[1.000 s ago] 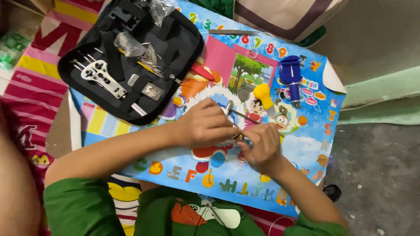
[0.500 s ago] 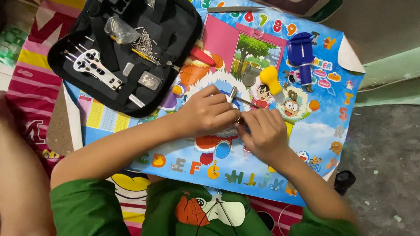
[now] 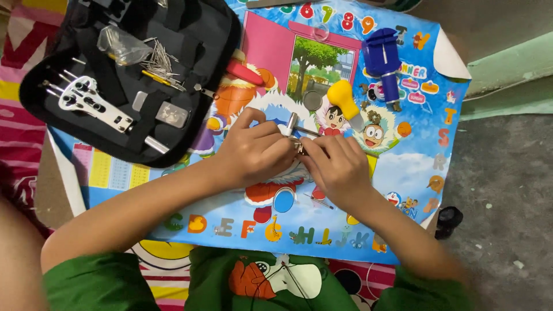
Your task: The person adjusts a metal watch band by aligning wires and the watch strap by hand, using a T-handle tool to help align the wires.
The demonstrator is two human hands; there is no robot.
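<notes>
My left hand (image 3: 253, 154) and my right hand (image 3: 337, 167) meet fingertip to fingertip over a colourful cartoon poster (image 3: 403, 167) on the floor. A silver T-shaped metal tool (image 3: 291, 128) sticks up from the fingers of my left hand. My right hand's fingers pinch a small metal part (image 3: 299, 147) right against that tool. Most of the part is hidden by my fingers, so its shape is unclear.
An open black tool case (image 3: 190, 69) at upper left holds a white metal tool (image 3: 92, 103), loose pins and a plastic bag. On the poster lie a blue holder tool (image 3: 383, 60), a yellow-handled tool (image 3: 344, 101), a grey disc (image 3: 313, 101) and a red-handled tool (image 3: 245, 72). A black object (image 3: 449, 217) sits on the grey floor.
My hands stay pressed together on the small metal piece, with only small finger shifts. The view has drifted a little, so the case and poster sit slightly differently in frame.
</notes>
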